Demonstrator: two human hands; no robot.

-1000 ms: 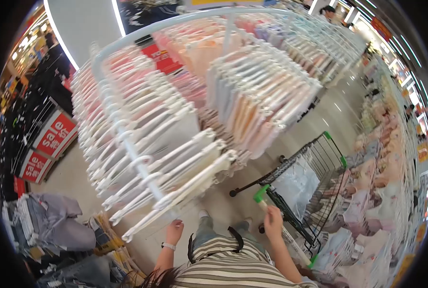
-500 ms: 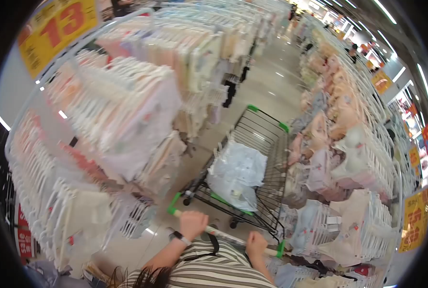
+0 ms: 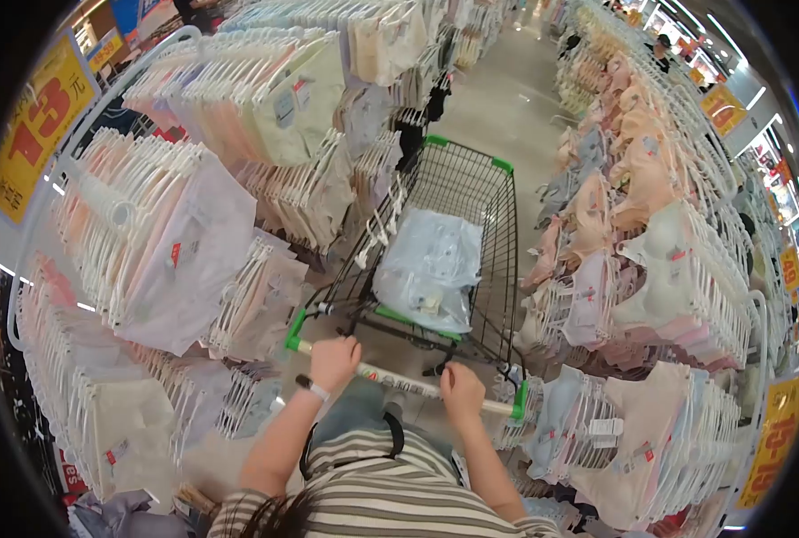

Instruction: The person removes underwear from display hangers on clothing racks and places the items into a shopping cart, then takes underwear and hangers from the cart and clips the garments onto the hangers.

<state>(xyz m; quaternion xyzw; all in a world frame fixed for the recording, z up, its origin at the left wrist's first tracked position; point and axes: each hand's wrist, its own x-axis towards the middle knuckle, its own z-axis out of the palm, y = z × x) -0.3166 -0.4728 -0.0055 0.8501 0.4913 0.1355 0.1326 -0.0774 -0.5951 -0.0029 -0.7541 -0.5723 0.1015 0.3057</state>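
Observation:
My left hand [image 3: 334, 363], with a band on its wrist, is closed round the left part of the cart handle [image 3: 399, 381]. Near the handle's right end, my right hand [image 3: 462, 392] is also closed on it. The black wire shopping cart [image 3: 498, 215] with green corners stands in front of me, angled slightly left. Inside it lie pale blue packages in clear wrap [image 3: 431, 260], with white hangers [image 3: 377, 229] at their left side.
Racks of underwear on white hangers [image 3: 193, 242] line the left side. Bras on hangers [image 3: 668, 260] fill the right. The tiled aisle [image 3: 512, 90] runs ahead between them. Yellow price signs [image 3: 41, 125] hang at the edges. A person [image 3: 660, 54] is far off at upper right.
My left hand has come from beside the left rack onto the handle. The view has turned right along the aisle, and the cart now stands straighter in front of me, farther forward between the racks.

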